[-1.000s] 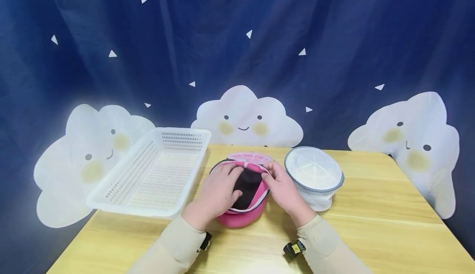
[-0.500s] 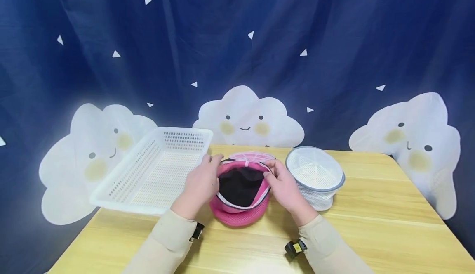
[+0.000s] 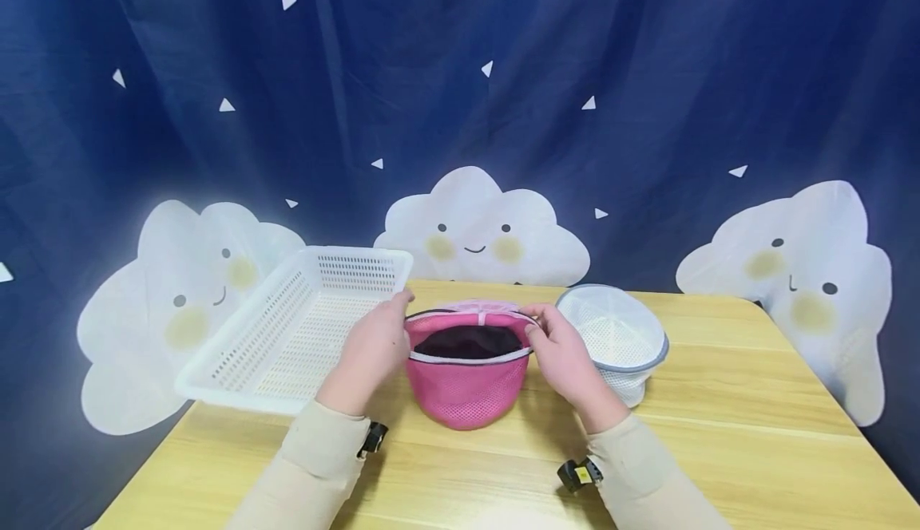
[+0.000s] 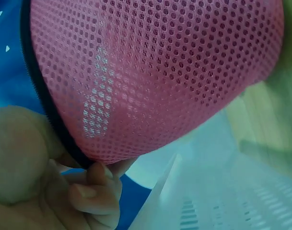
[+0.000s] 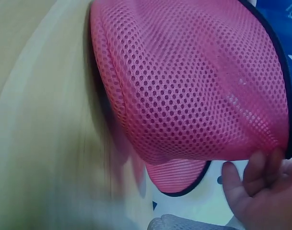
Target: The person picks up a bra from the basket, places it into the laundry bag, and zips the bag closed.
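Note:
A pink mesh laundry bag [image 3: 467,393] stands at the middle of the table, its zippered mouth stretched wide sideways. Something black [image 3: 469,342] shows inside it. My left hand [image 3: 370,352] pinches the left end of the rim; in the left wrist view its thumb and fingers [image 4: 90,191] meet at the dark zipper edge. The right end of the rim is held by my right hand [image 3: 564,354], with fingers [image 5: 261,170] curled at the mesh edge in the right wrist view. Behind the mouth, the bag's pink lid [image 5: 177,177] hangs back.
At the left stands a white perforated plastic basket [image 3: 247,404], close beside my left hand. A round white mesh bag [image 3: 611,326] with a grey rim sits just right of my right hand. The wooden table [image 3: 755,402] ends at a blue cloud-patterned curtain [image 3: 460,75].
My left hand has come out of the bag's mouth and moved left to its rim. The bag has risen upright, its mouth pulled wider and flatter. My right hand shifted slightly right.

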